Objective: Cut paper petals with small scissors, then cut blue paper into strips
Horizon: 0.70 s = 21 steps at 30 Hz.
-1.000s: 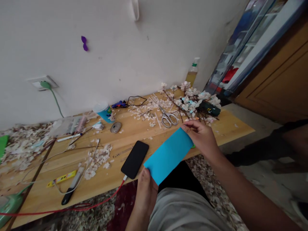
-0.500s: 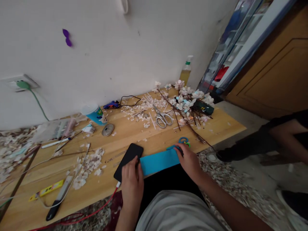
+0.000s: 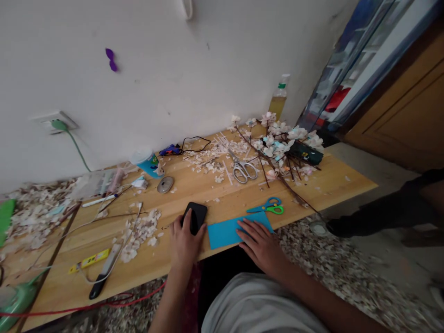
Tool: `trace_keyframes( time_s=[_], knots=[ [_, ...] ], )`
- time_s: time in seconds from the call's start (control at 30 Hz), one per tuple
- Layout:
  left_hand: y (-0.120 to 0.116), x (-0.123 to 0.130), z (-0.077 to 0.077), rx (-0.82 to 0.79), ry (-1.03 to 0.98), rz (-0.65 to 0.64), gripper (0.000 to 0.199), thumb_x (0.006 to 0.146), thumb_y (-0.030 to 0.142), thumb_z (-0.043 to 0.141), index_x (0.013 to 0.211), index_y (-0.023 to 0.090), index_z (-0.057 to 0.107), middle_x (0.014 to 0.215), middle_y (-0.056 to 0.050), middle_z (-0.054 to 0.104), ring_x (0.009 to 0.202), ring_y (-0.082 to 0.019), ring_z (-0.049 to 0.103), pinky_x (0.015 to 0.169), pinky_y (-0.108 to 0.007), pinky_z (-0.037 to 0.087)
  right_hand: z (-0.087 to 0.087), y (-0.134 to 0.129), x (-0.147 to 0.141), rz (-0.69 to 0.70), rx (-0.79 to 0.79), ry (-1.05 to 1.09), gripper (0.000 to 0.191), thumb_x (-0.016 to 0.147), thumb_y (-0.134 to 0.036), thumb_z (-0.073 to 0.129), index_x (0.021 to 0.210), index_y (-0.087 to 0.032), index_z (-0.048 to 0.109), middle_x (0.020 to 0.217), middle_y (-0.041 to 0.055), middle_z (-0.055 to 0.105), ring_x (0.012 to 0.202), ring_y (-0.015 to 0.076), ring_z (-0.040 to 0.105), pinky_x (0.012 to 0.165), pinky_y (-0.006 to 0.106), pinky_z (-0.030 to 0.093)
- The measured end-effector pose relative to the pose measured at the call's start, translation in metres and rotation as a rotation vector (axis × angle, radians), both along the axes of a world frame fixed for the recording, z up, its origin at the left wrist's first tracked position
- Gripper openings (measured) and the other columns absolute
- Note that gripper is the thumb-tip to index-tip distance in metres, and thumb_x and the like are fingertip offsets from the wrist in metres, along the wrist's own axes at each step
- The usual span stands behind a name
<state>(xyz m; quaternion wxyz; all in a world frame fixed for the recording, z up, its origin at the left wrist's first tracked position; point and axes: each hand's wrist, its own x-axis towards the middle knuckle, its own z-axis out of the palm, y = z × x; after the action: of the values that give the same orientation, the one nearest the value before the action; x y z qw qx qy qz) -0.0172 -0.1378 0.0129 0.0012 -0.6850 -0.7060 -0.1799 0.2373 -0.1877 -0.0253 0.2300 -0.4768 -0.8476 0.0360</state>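
Observation:
My left hand [image 3: 185,243] is over the lower half of a black smartphone [image 3: 198,215], its thumb along the right edge and fingers on the left side and screen. My right hand [image 3: 262,243] lies with fingers stretched out flat on a blue rectangular strip [image 3: 222,235] at the table's front edge; whether the strip is paper or felt I cannot tell. Touching or just behind the strip's far edge lie small scissors [image 3: 268,206] with blue and green handles.
On the wooden table [image 3: 194,185] are metal scissors [image 3: 243,169], blossom branches [image 3: 280,143], a blue cup [image 3: 150,164], a round metal lid [image 3: 165,184], a black-handled knife [image 3: 104,273], a yellow packet [image 3: 89,260] and scattered petals. A bottle [image 3: 278,99] stands behind. Another person's leg [image 3: 374,212] is at right.
My right hand has come off the scissors' area and now rests flat on the blue strip. My left hand has moved from beside the phone onto it. The view has shifted left.

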Motion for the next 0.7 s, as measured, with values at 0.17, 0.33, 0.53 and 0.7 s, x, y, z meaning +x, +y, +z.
trace_keyframes(
  time_s=[0.17,0.33,0.53,0.7],
  knots=[
    [0.023,-0.017,0.005,-0.062,0.067,0.177,0.055,0.085,0.053,0.055,0.132,0.024,0.059,0.117,-0.018,0.055,0.112,-0.036,0.048,0.095,-0.05,0.041,-0.004,0.001,-0.001,0.003,-0.017,-0.002,0.031,0.096,-0.026,0.05,0.125,-0.023,0.061,0.142,0.0066,0.053,0.133,0.0264,0.044,0.109,0.049,0.039],
    [0.048,-0.042,0.01,-0.099,0.16,0.233,0.057,0.086,0.055,0.053,0.132,0.022,0.059,0.115,-0.02,0.057,0.112,-0.038,0.05,0.094,-0.051,0.041,0.002,0.007,-0.009,0.087,-0.055,-0.02,0.043,0.093,-0.032,0.056,0.135,-0.022,0.052,0.148,0.0077,0.045,0.138,0.0253,0.038,0.11,0.048,0.038],
    [0.027,-0.018,0.008,0.064,0.219,-0.029,0.055,0.096,0.043,0.039,0.142,0.014,0.045,0.151,-0.021,0.034,0.142,-0.039,0.022,0.11,-0.055,0.025,0.011,0.018,-0.021,0.15,-0.062,-0.026,0.058,0.093,-0.043,0.054,0.144,-0.019,0.041,0.151,0.01,0.039,0.142,0.0258,0.03,0.115,0.051,0.028],
    [-0.012,0.012,-0.011,-0.099,0.229,-0.668,0.06,0.097,0.043,0.037,0.152,0.021,0.025,0.157,-0.007,0.031,0.147,-0.024,0.02,0.116,-0.043,0.023,0.005,0.011,-0.025,0.153,-0.053,-0.05,0.068,0.091,-0.048,0.056,0.148,-0.019,0.033,0.153,0.0098,0.036,0.144,0.0289,0.025,0.115,0.057,0.025]
  ],
)
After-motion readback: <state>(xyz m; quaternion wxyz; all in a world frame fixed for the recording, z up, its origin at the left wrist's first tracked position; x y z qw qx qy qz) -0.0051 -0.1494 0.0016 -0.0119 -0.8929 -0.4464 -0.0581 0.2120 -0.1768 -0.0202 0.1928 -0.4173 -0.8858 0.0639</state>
